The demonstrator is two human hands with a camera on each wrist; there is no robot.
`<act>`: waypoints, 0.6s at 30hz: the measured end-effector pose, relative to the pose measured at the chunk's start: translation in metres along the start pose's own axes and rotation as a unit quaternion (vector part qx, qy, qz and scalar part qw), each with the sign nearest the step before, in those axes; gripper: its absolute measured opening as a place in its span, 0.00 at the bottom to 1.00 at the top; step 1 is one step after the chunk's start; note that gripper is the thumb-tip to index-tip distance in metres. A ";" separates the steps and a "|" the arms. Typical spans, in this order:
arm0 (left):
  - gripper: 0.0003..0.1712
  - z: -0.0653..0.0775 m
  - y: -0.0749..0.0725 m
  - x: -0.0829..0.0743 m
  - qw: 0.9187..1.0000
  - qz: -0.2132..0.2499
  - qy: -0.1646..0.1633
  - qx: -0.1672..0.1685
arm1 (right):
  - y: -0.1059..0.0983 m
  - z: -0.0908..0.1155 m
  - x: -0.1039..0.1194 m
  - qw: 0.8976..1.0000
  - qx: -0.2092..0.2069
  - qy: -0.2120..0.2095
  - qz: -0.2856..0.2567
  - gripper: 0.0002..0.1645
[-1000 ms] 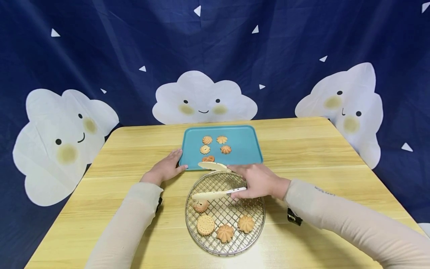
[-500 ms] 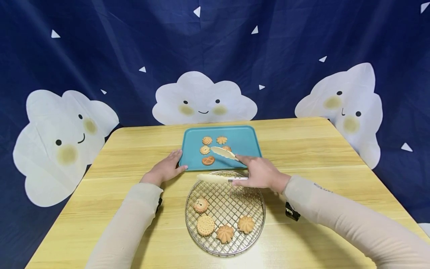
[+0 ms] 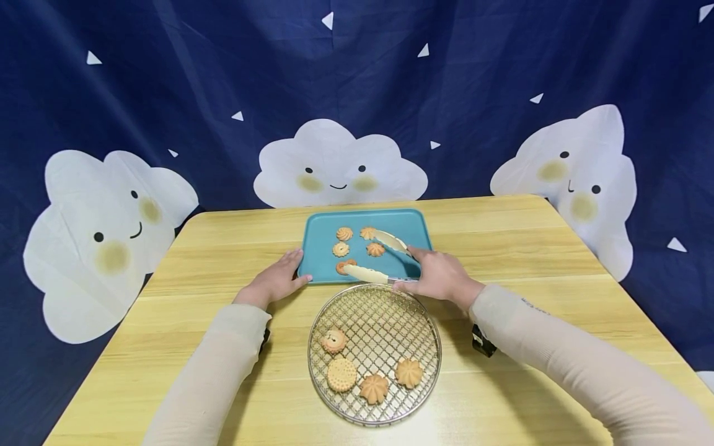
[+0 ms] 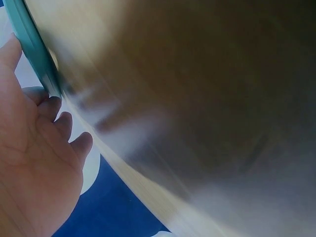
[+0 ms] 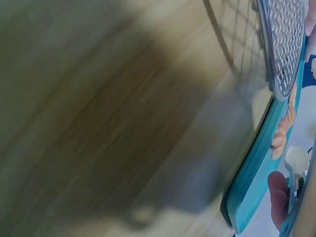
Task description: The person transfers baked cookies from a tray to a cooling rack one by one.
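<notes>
My right hand (image 3: 443,276) holds a pair of tongs (image 3: 367,274) with cream-coloured tips, spread apart above the blue tray (image 3: 404,224). The lower tip is at the pretzel-shaped cookie (image 3: 343,266); whether they touch I cannot tell. The upper tip lies beside a flower-shaped cookie (image 3: 367,233) at the back. A browner flower cookie (image 3: 375,249) sits between the two tips. My left hand (image 3: 274,280) rests against the tray's left edge, its thumb at the near corner. In the left wrist view the fingertips touch the tray's side (image 4: 30,44).
A round wire rack (image 3: 385,328) stands just in front of the tray, bearing several cookies, among them a round one (image 3: 341,375). A swirl cookie (image 3: 344,233) and a ring cookie (image 3: 341,249) also lie on the tray. A blue cloud-patterned cloth (image 3: 357,74) hangs behind the table.
My right hand has moved the tongs forward from over the rack to over the tray, and their tips remain spread. My left hand has stayed at the tray's edge.
</notes>
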State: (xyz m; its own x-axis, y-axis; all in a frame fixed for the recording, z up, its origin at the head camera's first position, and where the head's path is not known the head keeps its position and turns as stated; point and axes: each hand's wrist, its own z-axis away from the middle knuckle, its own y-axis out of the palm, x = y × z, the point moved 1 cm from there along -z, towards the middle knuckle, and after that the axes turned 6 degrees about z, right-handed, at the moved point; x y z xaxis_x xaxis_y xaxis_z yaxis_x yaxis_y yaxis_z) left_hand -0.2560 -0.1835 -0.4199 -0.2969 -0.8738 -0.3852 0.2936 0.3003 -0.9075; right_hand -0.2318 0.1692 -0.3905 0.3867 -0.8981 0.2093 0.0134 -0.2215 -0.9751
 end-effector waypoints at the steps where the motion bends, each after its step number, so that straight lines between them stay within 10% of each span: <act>1: 0.45 0.000 0.000 0.000 1.000 0.000 0.001 0.000 | 0.000 -0.001 -0.001 1.000 0.003 0.005 -0.001 0.64; 18: 0.45 -0.002 0.002 0.002 1.000 -0.006 0.010 -0.009 | 0.001 -0.011 -0.007 0.998 0.037 0.044 0.018 0.55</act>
State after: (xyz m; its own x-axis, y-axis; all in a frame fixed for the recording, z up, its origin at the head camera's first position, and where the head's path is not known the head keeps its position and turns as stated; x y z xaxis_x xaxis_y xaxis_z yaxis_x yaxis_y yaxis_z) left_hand -0.2576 -0.1843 -0.4226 -0.3179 -0.8701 -0.3766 0.2734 0.2962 -0.9152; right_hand -0.2448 0.1708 -0.3918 0.3056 -0.9358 0.1758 0.0693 -0.1623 -0.9843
